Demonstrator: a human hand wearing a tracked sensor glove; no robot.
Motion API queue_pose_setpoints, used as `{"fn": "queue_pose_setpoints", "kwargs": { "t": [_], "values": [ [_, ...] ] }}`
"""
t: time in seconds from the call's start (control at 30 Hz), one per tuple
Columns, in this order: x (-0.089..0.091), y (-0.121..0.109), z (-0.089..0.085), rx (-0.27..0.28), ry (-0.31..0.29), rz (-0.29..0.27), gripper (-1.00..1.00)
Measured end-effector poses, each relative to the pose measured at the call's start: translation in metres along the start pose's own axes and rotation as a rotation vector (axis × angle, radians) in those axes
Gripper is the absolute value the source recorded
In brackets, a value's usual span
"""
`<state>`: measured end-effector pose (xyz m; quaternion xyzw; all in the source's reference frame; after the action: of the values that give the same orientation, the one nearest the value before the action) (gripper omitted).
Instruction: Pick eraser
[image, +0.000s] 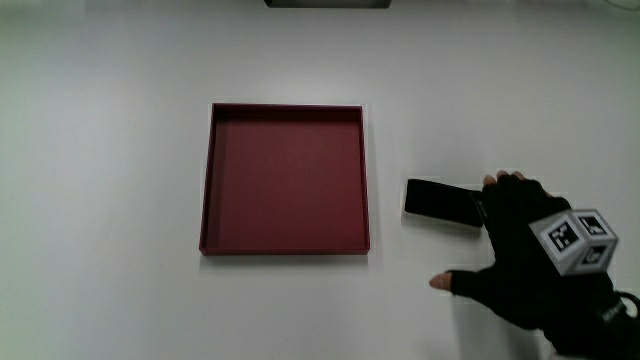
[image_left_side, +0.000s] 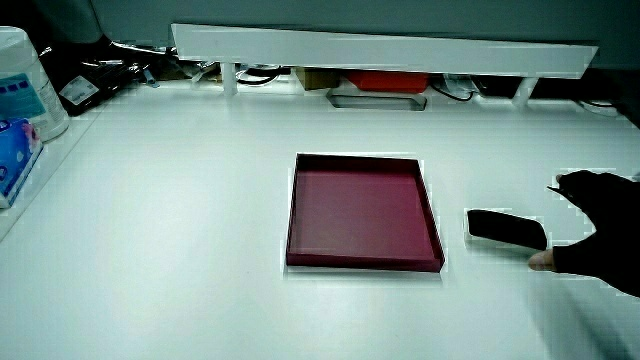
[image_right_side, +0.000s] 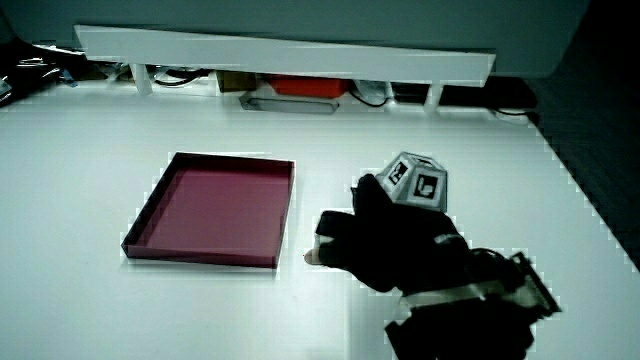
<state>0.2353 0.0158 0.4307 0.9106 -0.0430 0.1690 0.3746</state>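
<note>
The fingers (image: 503, 186) are spread and relaxed, closed on nothing. Their bare tips lie at the end of the eraser (image: 441, 202), and whether they touch it cannot be told from above. The thumb (image: 441, 283) is held wide of them, its tip nearer to the person than the eraser and clear of it. In a side view the thumb tip (image_left_side: 540, 262) sits just beside the eraser (image_left_side: 506, 228) while the fingers (image_left_side: 572, 184) arch farther from the person, so the eraser's end lies in the open span between them.

The eraser is a flat black bar lying on the white table (image: 100, 150), just beside the tray (image: 205, 200) but apart from it, between the tray and the hand (image: 535, 255). It lies outside the tray.

The tray is dark red, square and shallow, with low walls. It sits in the middle of the main view, and nothing lies in it. Both side views show its floor bare (image_left_side: 290, 215) (image_right_side: 200, 257).

The hand lies palm down, low over the table, with the patterned cube (image: 575, 240) standing on its back. In a side view the hand (image_right_side: 390, 240) covers the eraser almost wholly, the cube (image_right_side: 415, 182) tilts upward, and the forearm (image_right_side: 470, 300) runs back toward the person.
</note>
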Motion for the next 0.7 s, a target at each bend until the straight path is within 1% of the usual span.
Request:
{"fn": "queue_pose_setpoints", "kwargs": {
  "t": [0.3,0.37,0.4,0.5,0.63,0.67,0.7],
  "values": [
    [0.016,0.049,-0.016,-0.054,0.054,-0.021,0.00],
    [0.022,0.059,-0.022,-0.074,0.067,-0.031,0.00],
    [0.021,0.061,-0.022,-0.080,0.078,-0.030,0.00],
    [0.026,0.072,-0.028,-0.090,0.076,-0.044,0.00],
    [0.032,0.083,-0.036,-0.105,0.087,-0.064,0.00],
    [0.035,0.086,-0.039,-0.116,0.094,-0.071,0.00],
    [0.034,0.086,-0.039,-0.119,0.094,-0.067,0.00]
  ]
}}
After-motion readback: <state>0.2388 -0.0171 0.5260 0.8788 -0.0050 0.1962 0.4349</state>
